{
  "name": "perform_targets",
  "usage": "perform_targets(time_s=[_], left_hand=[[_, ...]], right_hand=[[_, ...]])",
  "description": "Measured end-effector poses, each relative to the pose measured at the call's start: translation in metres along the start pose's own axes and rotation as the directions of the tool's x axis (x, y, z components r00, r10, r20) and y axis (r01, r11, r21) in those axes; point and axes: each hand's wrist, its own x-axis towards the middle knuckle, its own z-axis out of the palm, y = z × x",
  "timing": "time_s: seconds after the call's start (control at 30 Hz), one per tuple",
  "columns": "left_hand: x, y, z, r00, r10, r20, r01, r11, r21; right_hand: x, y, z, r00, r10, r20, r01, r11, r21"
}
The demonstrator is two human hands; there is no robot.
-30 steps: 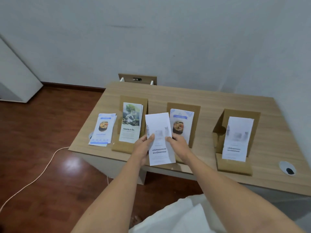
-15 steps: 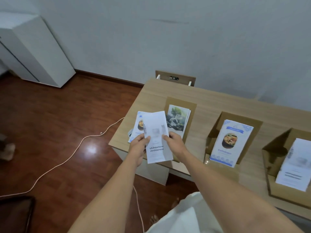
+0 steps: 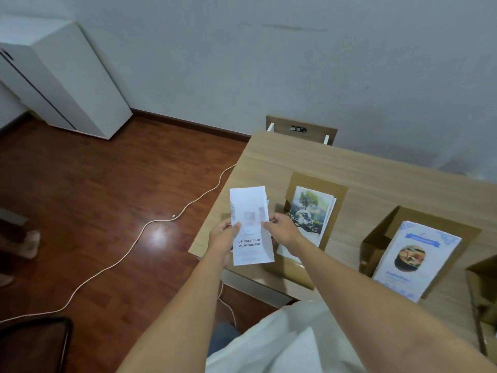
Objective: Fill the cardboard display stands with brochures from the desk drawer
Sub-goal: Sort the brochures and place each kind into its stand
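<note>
Dark red floorboards are filling the left of the view, with a white cabinet [image 3: 67,76] standing against the pale wall and a thin cable [image 3: 129,249] trailing across the boards toward the desk [image 3: 376,168]. At the desk's left end the left hand [image 3: 223,238] is pinching the left edge of a white brochure [image 3: 251,224], thumb lying on its face, and the right hand [image 3: 282,230] is gripping the opposite edge; both hands are clamped on the same sheet, which is being held upright with its long axis running away from the person, printed side toward the camera. More sheets appear to be lying under or behind it, but their edges are too little exposed to confirm. Just right of the right hand, the first cardboard stand [image 3: 333,192] is already carrying tree-picture brochures [image 3: 312,211]. Further right, a second stand [image 3: 382,235] is carrying blue-bordered food brochures [image 3: 416,259], and a corner of a third stand [image 3: 484,286] is showing at the frame edge. In my judgement the white brochure belongs in a stand well to the right, so the right hand is the nearer one for that placement, carrying the sheet long axis upright.
</note>
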Motion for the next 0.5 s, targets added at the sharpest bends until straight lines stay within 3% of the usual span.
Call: perform_targets(time_s=[0.23,0.33,0.5], left_hand=[[0.057,0.021,-0.012,0.997,-0.057,0.061,0.050,0.993,0.109],[0.079,0.026,-0.021,0.993,-0.053,0.106,0.024,0.967,0.254],[0.106,0.038,-0.026,0.973,-0.075,0.218,-0.001,0.945,0.328]], right_hand=[[0.028,-0.021,0.028,0.989,0.050,-0.137,-0.053,0.999,-0.011],[0.037,-0.023,0.042,0.971,0.101,-0.218,-0.103,0.995,0.002],[0.046,-0.028,0.060,0.942,0.149,-0.301,-0.151,0.988,0.016]])
